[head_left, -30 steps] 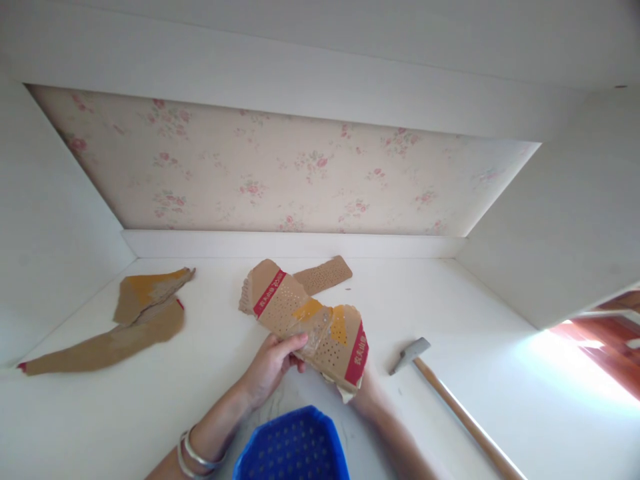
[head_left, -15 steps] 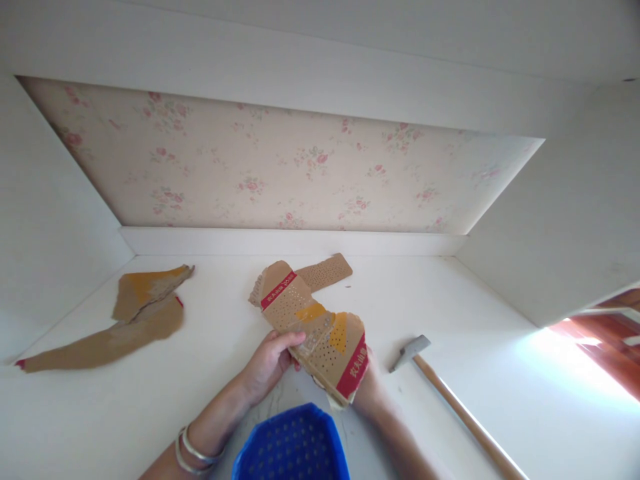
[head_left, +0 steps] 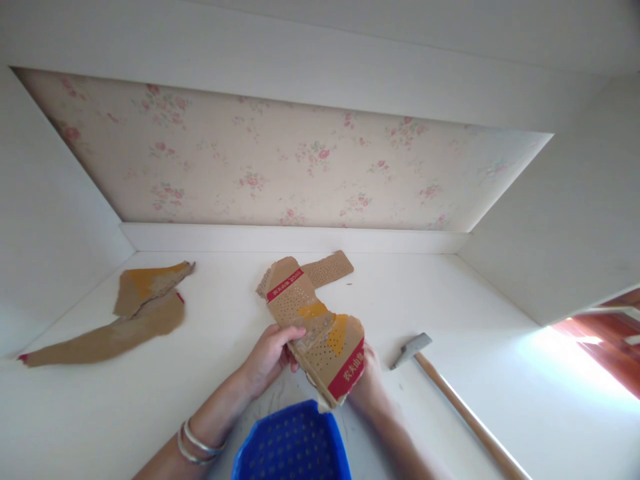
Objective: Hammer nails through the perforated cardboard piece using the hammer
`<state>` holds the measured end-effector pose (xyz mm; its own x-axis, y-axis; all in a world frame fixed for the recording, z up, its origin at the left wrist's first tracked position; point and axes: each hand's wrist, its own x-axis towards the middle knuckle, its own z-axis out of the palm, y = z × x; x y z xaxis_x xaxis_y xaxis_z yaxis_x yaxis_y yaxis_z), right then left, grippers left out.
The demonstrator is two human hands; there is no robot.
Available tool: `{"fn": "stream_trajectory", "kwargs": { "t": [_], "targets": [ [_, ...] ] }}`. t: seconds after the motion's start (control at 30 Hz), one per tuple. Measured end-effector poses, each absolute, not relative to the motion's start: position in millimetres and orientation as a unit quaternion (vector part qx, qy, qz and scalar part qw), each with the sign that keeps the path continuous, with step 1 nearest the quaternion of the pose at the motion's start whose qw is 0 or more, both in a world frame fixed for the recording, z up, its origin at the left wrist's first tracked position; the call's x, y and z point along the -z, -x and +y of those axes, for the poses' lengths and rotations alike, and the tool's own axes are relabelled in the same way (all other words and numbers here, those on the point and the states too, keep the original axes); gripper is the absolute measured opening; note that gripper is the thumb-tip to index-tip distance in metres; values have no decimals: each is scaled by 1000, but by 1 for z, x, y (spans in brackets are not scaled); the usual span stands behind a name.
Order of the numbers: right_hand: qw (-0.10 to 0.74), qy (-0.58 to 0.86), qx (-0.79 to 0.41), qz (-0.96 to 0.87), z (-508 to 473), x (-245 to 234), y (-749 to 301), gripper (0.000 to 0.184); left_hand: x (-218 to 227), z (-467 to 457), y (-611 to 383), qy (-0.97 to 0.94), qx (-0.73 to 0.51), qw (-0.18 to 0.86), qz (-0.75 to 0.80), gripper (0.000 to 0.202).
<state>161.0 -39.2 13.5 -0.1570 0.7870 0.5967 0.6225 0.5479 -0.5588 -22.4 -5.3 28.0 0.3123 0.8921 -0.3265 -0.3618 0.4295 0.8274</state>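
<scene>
A brown cardboard piece (head_left: 300, 300), dotted with small holes, with red printed bands and yellow patches, is held between both hands. My left hand (head_left: 273, 357) grips its left edge, thumb on top and fingers underneath. From the right, my right hand (head_left: 369, 380) holds the near end; most of its fingers are hidden behind the cardboard. Just below the cardboard is a blue perforated plastic basket (head_left: 295, 443), cut off by the bottom of the view. Another perforated cardboard strip (head_left: 330, 269) lies on the white surface beyond, partly covered by the held piece.
A hammer (head_left: 450, 393) with a wooden handle lies to the right. Torn cardboard scraps (head_left: 115, 340) lie on the left. White side panels and a floral-papered back wall (head_left: 310, 160) bound the white surface (head_left: 210, 413).
The held cardboard has turned slightly, its far end shifting a little right. Both hands keep hold of it. The camera view has shifted slightly.
</scene>
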Motion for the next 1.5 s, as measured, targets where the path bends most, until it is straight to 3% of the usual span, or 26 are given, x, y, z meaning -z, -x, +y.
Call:
{"fn": "stream_trajectory", "kwargs": {
  "t": [0.33,0.7,1.0,1.23,1.5],
  "targets": [
    [444,469,-84,-759,-43,-16,-165,18,-23,-5,24,-353,-404,733,419,26],
    [481,440,-168,-740,-43,-30,-163,16,-22,-6,21,-308,-454,727,412,22],
    [617,540,-240,-521,-35,-17,-174,13,-25,-6,23,-268,-468,713,448,19],
    [499,467,-175,-709,-34,-33,-176,26,-24,-6,20,-334,-439,696,461,18],
    [363,438,-199,-798,-26,-49,-185,30,-21,-3,19,-373,-409,685,473,17]
  ]
}}
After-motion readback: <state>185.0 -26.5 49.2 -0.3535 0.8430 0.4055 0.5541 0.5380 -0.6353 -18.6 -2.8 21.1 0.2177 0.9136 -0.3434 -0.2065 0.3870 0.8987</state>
